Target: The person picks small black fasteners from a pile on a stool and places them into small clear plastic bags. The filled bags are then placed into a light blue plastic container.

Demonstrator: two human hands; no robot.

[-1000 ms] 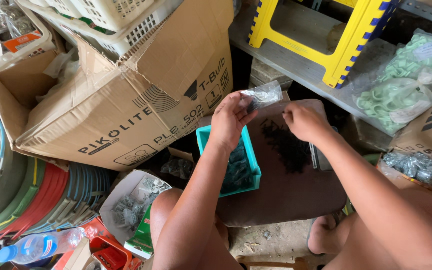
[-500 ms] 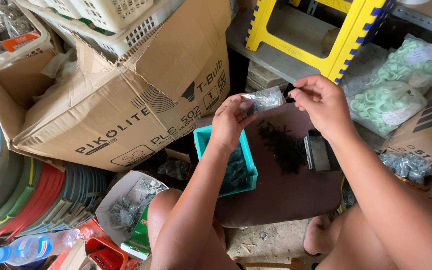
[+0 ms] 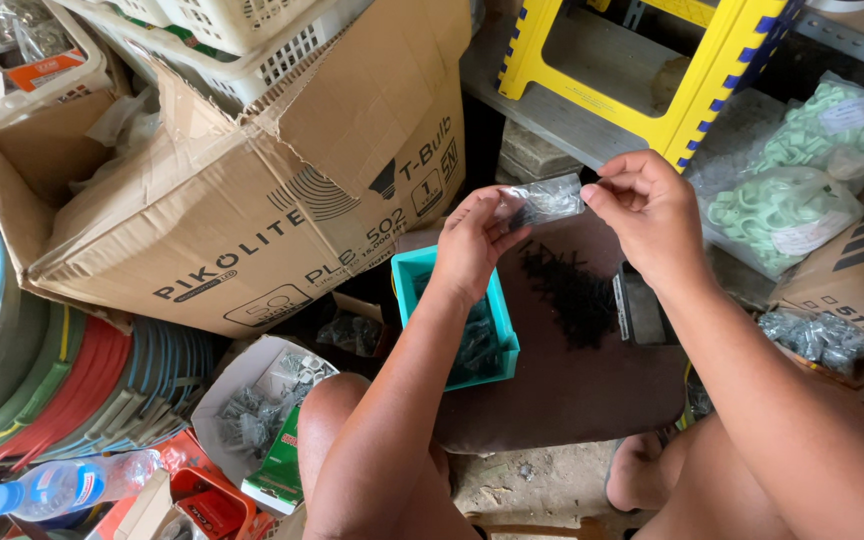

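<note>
Both hands hold one small clear plastic bag (image 3: 550,200) with dark small parts inside, raised above a brown board (image 3: 592,400). My left hand (image 3: 477,240) pinches the bag's left end; my right hand (image 3: 647,205) pinches its right edge with thumb and fingers. Under the bag lies a loose pile of small black parts (image 3: 577,295) on the board. A teal plastic tray (image 3: 414,270) with filled small bags sits below my left forearm.
A large cardboard box (image 3: 282,200) stands at left, white baskets on top. A yellow stool (image 3: 642,60) sits on a shelf behind. Bags of green rings (image 3: 792,190) lie at right. Coloured hoses (image 3: 72,380), a water bottle (image 3: 62,485) and an open small box of clips (image 3: 252,410) lie lower left.
My right hand rose from the black pile on the board and came up to the bag's right edge. My left hand kept the bag raised.
</note>
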